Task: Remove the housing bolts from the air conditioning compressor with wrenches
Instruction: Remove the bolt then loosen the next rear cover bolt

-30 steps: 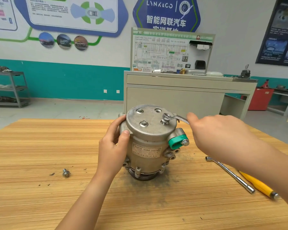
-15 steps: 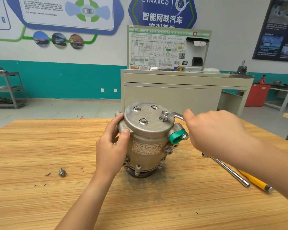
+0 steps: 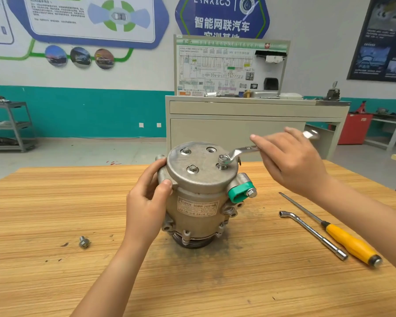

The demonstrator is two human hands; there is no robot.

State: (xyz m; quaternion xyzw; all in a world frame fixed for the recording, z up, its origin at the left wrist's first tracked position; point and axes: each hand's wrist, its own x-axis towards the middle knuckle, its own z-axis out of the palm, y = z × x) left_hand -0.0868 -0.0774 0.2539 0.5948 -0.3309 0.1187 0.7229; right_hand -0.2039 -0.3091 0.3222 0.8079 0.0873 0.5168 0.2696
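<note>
Fingers [image 3: 261, 141] of the right hand [image 3: 290, 161] lie stretched and close together over the flat steel ring wrench [image 3: 242, 151], holding its shank from above. The thumb is hidden underneath, so I cannot tell how it clamps. The wrench's ring end sits on a raised hex bolt [image 3: 223, 159] whose threads show under the head, so it looks nearly out.

The left hand [image 3: 146, 202] grips the rim of the silver cast-metal air conditioning compressor [image 3: 199, 202], thumb pressed on the front edge and the other fingers curled round the back. This is probably to stop the body twisting with each pull of the wrench.

That compressor stands upright on its pulley end in the middle of the striped wooden table [image 3: 55, 202], putting the cover bolts on top for easy reach. Two seated bolts [image 3: 192, 168] remain in the cover, beside one open bolt hole [image 3: 210, 150].

A loose flanged bolt [image 3: 84, 242] lies apart on the left. An L-shaped socket wrench [image 3: 313, 234] and a yellow-handled screwdriver [image 3: 352, 244] lie side by side near the right arm.
</note>
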